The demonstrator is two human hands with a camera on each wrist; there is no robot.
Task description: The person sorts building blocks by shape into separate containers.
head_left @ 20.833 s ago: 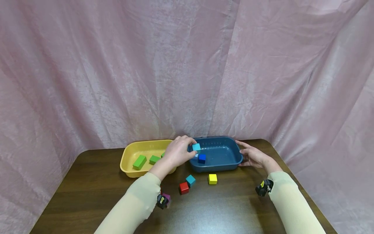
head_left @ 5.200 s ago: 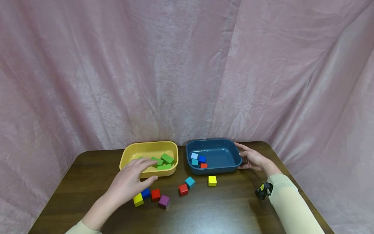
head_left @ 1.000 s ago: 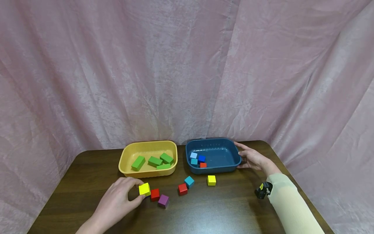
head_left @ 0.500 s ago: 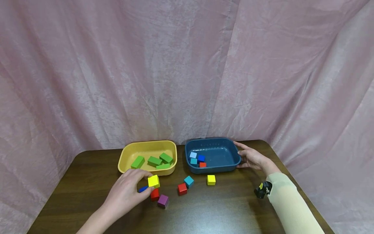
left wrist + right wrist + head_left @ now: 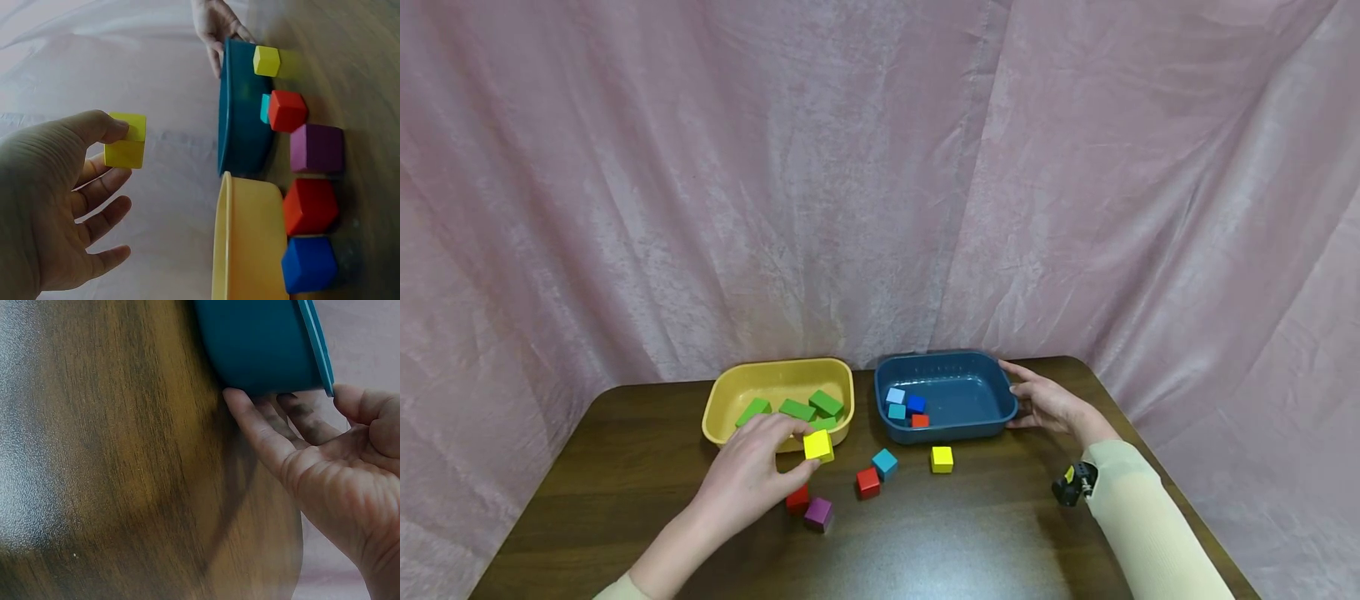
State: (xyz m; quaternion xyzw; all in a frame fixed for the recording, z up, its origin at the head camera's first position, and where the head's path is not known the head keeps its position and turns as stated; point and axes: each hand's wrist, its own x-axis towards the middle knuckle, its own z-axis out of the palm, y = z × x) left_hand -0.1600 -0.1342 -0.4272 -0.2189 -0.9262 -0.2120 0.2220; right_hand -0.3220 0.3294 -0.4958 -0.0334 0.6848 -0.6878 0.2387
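— Hidden up close?
— Left sleeve (image 5: 623,588), cut off; in the head view, blue block (image 5: 309,264) behind the left hand (image 5: 750,467).
— Held?
— Yellow cube (image 5: 818,447), pinched in the left fingers, above the tabletop (image 5: 985,533) near the yellow tub (image 5: 775,377); tilted slightly, sides alike.
— Farther?
— Blue tub (image 5: 966,404), lengthwise left to right; right hand (image 5: 1051,403), fingers spread against the right end.

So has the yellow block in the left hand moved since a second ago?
Yes. In the head view, the held yellow block has gone right and up the picture, judged against the purple block.
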